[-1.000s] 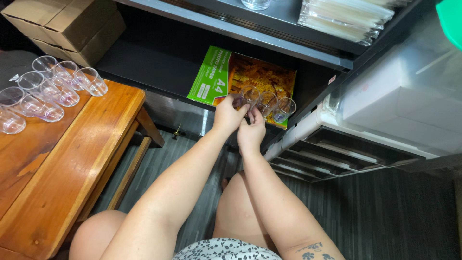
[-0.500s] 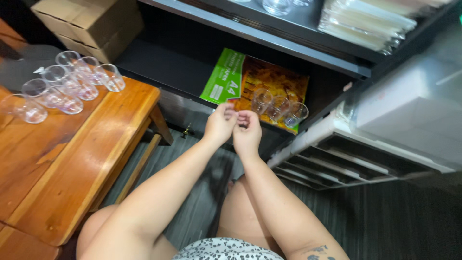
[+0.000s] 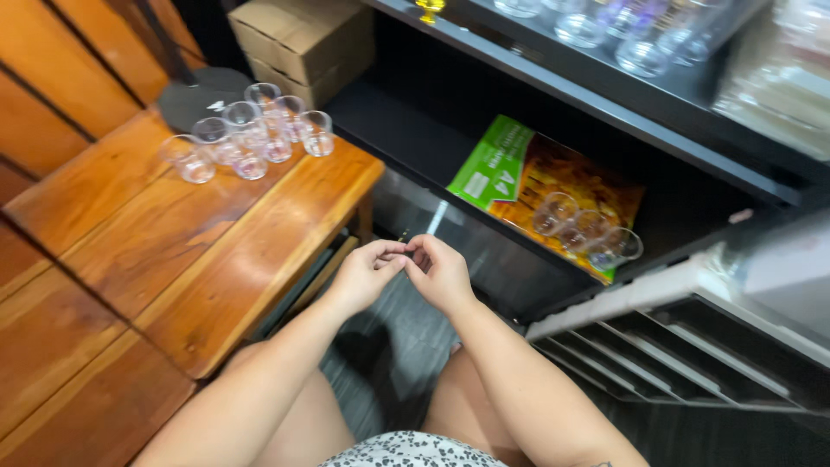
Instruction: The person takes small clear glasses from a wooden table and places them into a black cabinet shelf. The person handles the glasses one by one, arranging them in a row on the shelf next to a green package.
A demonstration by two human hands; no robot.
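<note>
Hands meet between desk and shelf.
Left hand (image 3: 367,272) and right hand (image 3: 443,272) touch fingertips, holding nothing visible; clear cups (image 3: 586,229) lie beyond, up-right.

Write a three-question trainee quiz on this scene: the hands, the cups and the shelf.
1. True or false: the left hand and the right hand meet fingertip to fingertip in front of the shelf.
2. What do the three clear cups on the shelf rest on?
A. a cardboard box
B. a green and orange packet lying flat
C. bare metal
3. Fill in: the cluster of clear cups stands on the ____ table.

Key:
1. True; whether they pinch anything cannot be told.
2. B, the green and orange packet.
3. Wooden.
</note>
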